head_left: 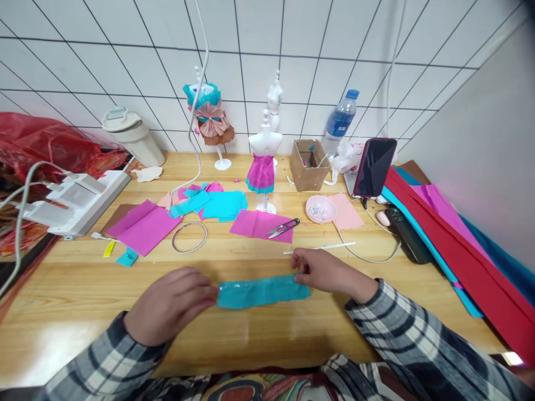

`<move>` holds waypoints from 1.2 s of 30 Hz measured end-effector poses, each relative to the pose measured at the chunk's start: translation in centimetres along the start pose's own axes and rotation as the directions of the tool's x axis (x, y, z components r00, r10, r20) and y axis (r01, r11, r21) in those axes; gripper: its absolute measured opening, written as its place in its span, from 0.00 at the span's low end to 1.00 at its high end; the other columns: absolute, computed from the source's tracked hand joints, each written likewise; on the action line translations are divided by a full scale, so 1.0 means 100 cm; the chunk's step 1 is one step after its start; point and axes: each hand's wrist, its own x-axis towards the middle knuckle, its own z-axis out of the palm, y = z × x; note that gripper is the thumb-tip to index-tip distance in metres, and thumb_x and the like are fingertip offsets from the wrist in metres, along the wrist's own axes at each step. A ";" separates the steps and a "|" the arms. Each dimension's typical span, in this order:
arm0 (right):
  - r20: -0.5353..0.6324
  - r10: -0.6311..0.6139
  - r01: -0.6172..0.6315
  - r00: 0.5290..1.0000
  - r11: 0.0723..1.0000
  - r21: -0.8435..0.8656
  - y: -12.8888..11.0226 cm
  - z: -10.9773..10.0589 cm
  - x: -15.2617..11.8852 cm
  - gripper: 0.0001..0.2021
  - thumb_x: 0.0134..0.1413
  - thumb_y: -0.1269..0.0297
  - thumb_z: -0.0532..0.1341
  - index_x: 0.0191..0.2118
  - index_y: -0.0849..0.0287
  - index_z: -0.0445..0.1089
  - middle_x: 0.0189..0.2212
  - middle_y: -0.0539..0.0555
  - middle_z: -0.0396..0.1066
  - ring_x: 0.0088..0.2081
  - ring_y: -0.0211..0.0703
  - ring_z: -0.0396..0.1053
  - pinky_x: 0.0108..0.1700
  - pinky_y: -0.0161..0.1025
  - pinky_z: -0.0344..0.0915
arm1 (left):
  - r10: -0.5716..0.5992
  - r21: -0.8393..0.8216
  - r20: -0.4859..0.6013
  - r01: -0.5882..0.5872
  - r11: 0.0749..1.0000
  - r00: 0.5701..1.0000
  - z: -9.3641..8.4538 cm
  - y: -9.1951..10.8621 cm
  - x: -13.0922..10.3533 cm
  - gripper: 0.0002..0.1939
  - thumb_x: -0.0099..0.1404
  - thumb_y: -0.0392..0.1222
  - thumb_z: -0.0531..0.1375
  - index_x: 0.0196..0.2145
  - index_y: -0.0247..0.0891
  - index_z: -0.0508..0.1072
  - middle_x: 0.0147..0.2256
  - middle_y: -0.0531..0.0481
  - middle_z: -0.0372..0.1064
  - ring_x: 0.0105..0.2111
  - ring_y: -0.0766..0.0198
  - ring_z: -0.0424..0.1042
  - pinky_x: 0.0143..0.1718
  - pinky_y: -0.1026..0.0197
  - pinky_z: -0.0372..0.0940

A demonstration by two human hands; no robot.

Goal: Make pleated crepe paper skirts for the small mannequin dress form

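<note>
A teal strip [264,292] lies lengthwise between my hands near the front of the wooden table, with a shiny clear patch along its upper left edge. My left hand [173,303] has its fingers together at the strip's left end. At the right end, my right hand [321,269] pinches the strip's top edge between thumb and finger. Beyond it are a magenta piece [251,224] with black thread snips [284,228] on it, and a thin white stick [320,248]. A small white mannequin [266,139] wears a magenta skirt with a teal hem.
Magenta sheets [144,227], teal pieces [225,205] and a wire ring [189,237] lie left. A pink dish [321,209], cardboard box [309,167], bottle [340,122], phone [375,167] and power bank [407,234] stand or lie right. A power strip [90,206] is far left.
</note>
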 end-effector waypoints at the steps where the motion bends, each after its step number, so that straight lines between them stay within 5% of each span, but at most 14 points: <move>1: -0.010 -0.001 0.001 1.000 1.000 -0.011 0.000 0.001 0.000 0.10 0.47 0.71 0.65 0.37 0.57 0.68 0.25 0.45 0.69 0.26 0.36 0.65 0.28 0.33 0.54 | 0.079 0.044 0.008 -0.080 0.996 0.997 0.003 0.008 0.004 0.10 0.67 0.44 0.58 0.45 0.46 0.76 0.39 0.51 0.78 0.39 0.61 0.74 0.46 0.59 0.67; 4: -0.032 0.001 -0.002 0.999 1.000 -0.027 0.001 0.005 0.001 0.10 0.47 0.71 0.65 0.37 0.57 0.68 0.25 0.45 0.69 0.27 0.36 0.65 0.28 0.33 0.54 | 0.188 0.132 0.039 -0.191 0.973 0.981 0.014 0.026 0.016 0.11 0.69 0.46 0.56 0.43 0.41 0.76 0.39 0.50 0.78 0.38 0.60 0.74 0.44 0.58 0.66; 9: 0.002 -0.014 0.014 1.000 1.000 0.014 0.013 -0.003 -0.006 0.10 0.47 0.67 0.66 0.37 0.57 0.68 0.26 0.46 0.69 0.27 0.37 0.65 0.28 0.33 0.57 | 0.222 0.225 0.066 -0.231 0.947 0.973 0.018 0.031 0.025 0.12 0.70 0.34 0.52 0.42 0.40 0.75 0.37 0.51 0.78 0.37 0.61 0.73 0.41 0.56 0.64; 11: -0.003 -0.075 0.075 0.997 0.995 0.066 0.017 -0.010 -0.016 0.15 0.46 0.64 0.68 0.41 0.57 0.69 0.34 0.49 0.72 0.29 0.37 0.66 0.31 0.34 0.62 | 0.208 0.240 0.048 -0.213 0.947 0.977 0.016 0.031 0.025 0.13 0.69 0.33 0.52 0.43 0.40 0.75 0.37 0.51 0.78 0.37 0.60 0.73 0.42 0.55 0.63; 13: -0.124 -0.134 0.144 0.983 0.987 0.075 0.018 -0.013 -0.028 0.19 0.47 0.63 0.68 0.46 0.56 0.68 0.42 0.53 0.71 0.32 0.39 0.66 0.33 0.36 0.65 | 0.170 0.239 0.032 -0.173 0.956 0.985 0.017 0.032 0.023 0.12 0.68 0.33 0.52 0.42 0.40 0.75 0.37 0.51 0.78 0.37 0.61 0.73 0.43 0.55 0.62; 17: -0.354 -0.364 0.309 0.861 0.929 -0.202 0.002 0.009 -0.047 0.17 0.54 0.59 0.65 0.49 0.55 0.68 0.47 0.57 0.70 0.48 0.49 0.66 0.50 0.48 0.63 | 0.088 0.225 -0.013 -0.083 0.971 0.996 0.019 0.036 0.021 0.11 0.67 0.34 0.53 0.41 0.41 0.75 0.36 0.51 0.78 0.37 0.62 0.73 0.46 0.55 0.61; 21: -0.213 -0.587 0.455 0.781 0.768 -0.450 -0.014 0.047 -0.043 0.18 0.59 0.60 0.62 0.54 0.54 0.67 0.49 0.57 0.72 0.48 0.51 0.67 0.51 0.51 0.62 | 0.042 0.208 -0.027 -0.036 0.977 0.999 0.021 0.036 0.018 0.11 0.66 0.34 0.55 0.41 0.43 0.76 0.36 0.51 0.78 0.39 0.63 0.73 0.48 0.56 0.60; 30: -0.176 -0.604 0.439 0.777 0.721 -0.537 -0.002 0.064 -0.024 0.11 0.62 0.70 0.56 0.46 0.56 0.73 0.41 0.57 0.75 0.40 0.46 0.71 0.43 0.43 0.67 | -0.128 0.066 -0.094 0.135 0.989 0.987 0.028 0.030 0.002 0.11 0.65 0.35 0.57 0.41 0.47 0.76 0.37 0.54 0.79 0.40 0.64 0.74 0.55 0.53 0.55; 36: -0.227 -0.479 0.358 0.848 0.833 -0.421 -0.014 0.062 -0.026 0.12 0.62 0.69 0.54 0.40 0.55 0.75 0.36 0.56 0.73 0.37 0.46 0.69 0.40 0.42 0.66 | -0.292 -0.042 -0.104 0.289 0.956 0.951 0.027 0.031 0.002 0.07 0.65 0.39 0.59 0.38 0.46 0.77 0.34 0.53 0.79 0.37 0.62 0.74 0.53 0.50 0.57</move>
